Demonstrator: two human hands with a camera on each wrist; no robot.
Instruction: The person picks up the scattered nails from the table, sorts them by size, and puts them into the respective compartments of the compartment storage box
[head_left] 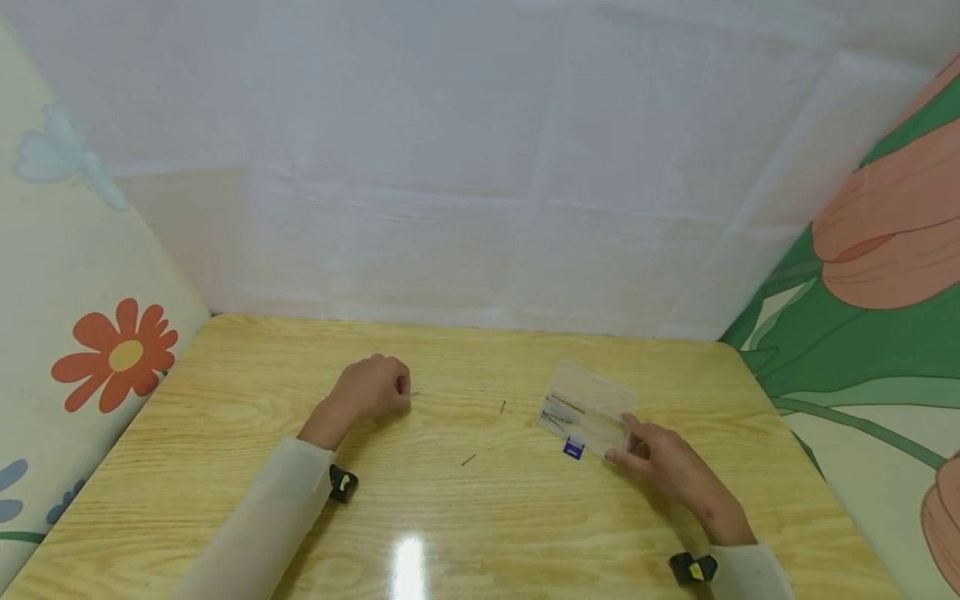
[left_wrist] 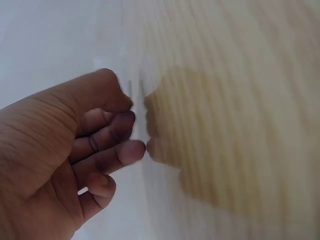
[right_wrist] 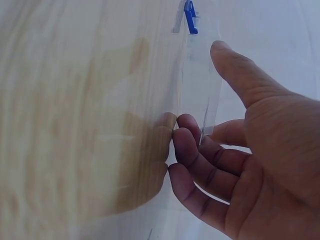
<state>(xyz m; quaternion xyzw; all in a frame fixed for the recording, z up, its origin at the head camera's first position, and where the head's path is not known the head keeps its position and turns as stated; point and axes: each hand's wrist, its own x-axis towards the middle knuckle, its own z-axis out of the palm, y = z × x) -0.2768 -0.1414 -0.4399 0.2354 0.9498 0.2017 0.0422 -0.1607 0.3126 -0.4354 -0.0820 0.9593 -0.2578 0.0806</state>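
My left hand (head_left: pixel 372 385) is low over the table, left of centre, fingers curled. Between its thumb and fingertips it pinches a thin nail-like metal piece (left_wrist: pixel 130 88), whose tip sticks out past the thumb. At the right, my right hand (head_left: pixel 663 458) holds the near right corner of a clear plastic box (head_left: pixel 600 429) on the table, with the thumb along one side and fingers at another. Several thin nail-like pieces (head_left: pixel 567 403) lie in the box's left part. A blue latch (head_left: pixel 573 448) juts from its near edge. Whether the lid stands raised I cannot tell.
Two loose nail-like pieces lie on the wooden table (head_left: pixel 420 500) between the hands: a farther piece (head_left: pixel 503 407) and a nearer piece (head_left: pixel 468 460). A white sheet (head_left: pixel 465 250) closes off the back. Flower-printed panels stand at both sides.
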